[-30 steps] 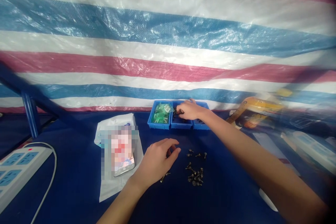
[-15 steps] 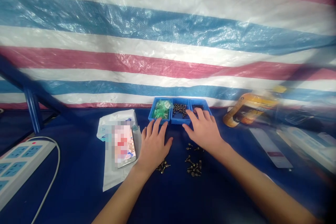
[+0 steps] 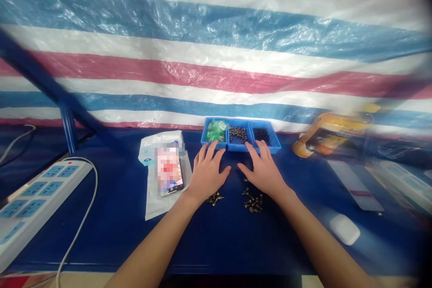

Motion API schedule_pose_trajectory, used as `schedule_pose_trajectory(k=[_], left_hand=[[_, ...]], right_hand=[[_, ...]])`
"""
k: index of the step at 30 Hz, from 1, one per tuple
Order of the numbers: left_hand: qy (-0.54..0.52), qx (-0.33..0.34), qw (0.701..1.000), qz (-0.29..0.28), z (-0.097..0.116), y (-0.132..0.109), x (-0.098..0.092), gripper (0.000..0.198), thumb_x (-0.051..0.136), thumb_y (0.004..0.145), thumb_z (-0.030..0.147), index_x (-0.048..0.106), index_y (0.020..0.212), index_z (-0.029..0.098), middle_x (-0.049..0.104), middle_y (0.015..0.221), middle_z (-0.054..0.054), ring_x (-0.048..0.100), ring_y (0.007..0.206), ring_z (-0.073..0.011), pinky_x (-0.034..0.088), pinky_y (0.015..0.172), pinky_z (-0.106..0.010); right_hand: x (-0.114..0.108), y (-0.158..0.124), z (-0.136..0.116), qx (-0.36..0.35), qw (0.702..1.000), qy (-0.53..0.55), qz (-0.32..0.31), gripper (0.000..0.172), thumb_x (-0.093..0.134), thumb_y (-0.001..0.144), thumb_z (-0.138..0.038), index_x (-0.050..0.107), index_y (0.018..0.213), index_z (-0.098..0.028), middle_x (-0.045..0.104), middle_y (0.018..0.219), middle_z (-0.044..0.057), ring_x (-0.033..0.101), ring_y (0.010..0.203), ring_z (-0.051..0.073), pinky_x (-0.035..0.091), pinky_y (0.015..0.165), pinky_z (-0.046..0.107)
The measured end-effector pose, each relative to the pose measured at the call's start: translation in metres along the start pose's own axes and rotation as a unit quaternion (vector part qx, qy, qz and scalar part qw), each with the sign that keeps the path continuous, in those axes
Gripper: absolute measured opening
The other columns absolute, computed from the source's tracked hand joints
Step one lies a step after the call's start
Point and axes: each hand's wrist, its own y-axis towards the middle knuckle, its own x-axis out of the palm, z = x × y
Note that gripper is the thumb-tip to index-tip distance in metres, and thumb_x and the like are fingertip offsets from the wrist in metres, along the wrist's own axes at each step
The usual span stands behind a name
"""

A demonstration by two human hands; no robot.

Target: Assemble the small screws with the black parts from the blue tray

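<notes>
Left hand and right hand empty, fingers spread apart, near blue tray; screws inside its middle part, two small piles of screws remaining on table.

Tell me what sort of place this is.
This looks like a makeshift workbench for sorting small hardware, though I can't be certain. A blue three-compartment parts tray sits on the table, loose screws lie in front of it, and a striped tarpaulin hangs behind as a temporary wall.
</notes>
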Motion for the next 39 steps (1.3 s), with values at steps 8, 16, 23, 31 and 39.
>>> schedule_pose_trajectory(k=[8, 16, 23, 31, 39], left_hand=[[-0.035, 0.008, 0.998, 0.057, 0.0, 0.0, -0.005, 0.039, 0.058, 0.091, 0.032, 0.058, 0.129, 0.026, 0.041, 0.151, -0.008, 0.038, 0.137, -0.0339, 0.037, 0.111, -0.055], [-0.106, -0.004, 0.994, 0.035, 0.0, 0.003, -0.01, 0.023, 0.051, 0.095, 0.029, 0.065, 0.113, 0.026, 0.064, 0.12, -0.004, 0.061, 0.11, -0.0248, 0.051, 0.095, -0.039], [-0.16, -0.008, 0.987, 0.018, 0.001, 0.002, -0.008, 0.022, 0.054, 0.093, 0.031, 0.066, 0.111, 0.026, 0.067, 0.116, -0.003, 0.064, 0.106, -0.023, 0.053, 0.092, -0.037], [-0.177, 0.0, 0.984, -0.003, 0.003, 0.001, -0.007, 0.024, 0.055, 0.093, 0.034, 0.066, 0.113, 0.027, 0.067, 0.116, -0.002, 0.064, 0.105, -0.0223, 0.052, 0.093, -0.036], [-0.184, 0.027, 0.982, -0.022, 0.005, 0.0, -0.007, 0.024, 0.053, 0.094, 0.033, 0.066, 0.113, 0.026, 0.067, 0.116, -0.003, 0.064, 0.105, -0.0219, 0.052, 0.094, -0.036]], right_hand=[[-0.028, 0.001, -0.003, 0.015, 0.991, 0.102, 0.081, 0.032, 0.051, 0.094, -0.032, 0.064, 0.122, -0.021, 0.059, 0.127, 0.012, 0.054, 0.122, 0.028, 0.043, 0.105, 0.045], [-0.042, -0.007, 0.016, -0.099, 0.968, 0.155, -0.173, 0.021, 0.061, 0.089, -0.025, 0.073, 0.106, -0.028, 0.067, 0.1, 0.006, 0.057, 0.097, 0.023, 0.046, 0.09, 0.042], [-0.034, -0.007, 0.013, -0.101, 0.962, 0.139, -0.21, 0.018, 0.057, 0.093, -0.025, 0.072, 0.102, -0.029, 0.065, 0.103, 0.005, 0.056, 0.095, 0.021, 0.044, 0.088, 0.04], [-0.028, -0.008, 0.006, -0.089, 0.967, 0.135, -0.195, 0.015, 0.053, 0.095, -0.023, 0.068, 0.094, -0.026, 0.064, 0.097, 0.004, 0.055, 0.089, 0.02, 0.044, 0.084, 0.036], [-0.024, -0.008, 0.002, -0.098, 0.97, 0.126, -0.182, 0.014, 0.055, 0.096, -0.026, 0.069, 0.095, -0.024, 0.064, 0.094, 0.005, 0.056, 0.089, 0.02, 0.043, 0.083, 0.036]])
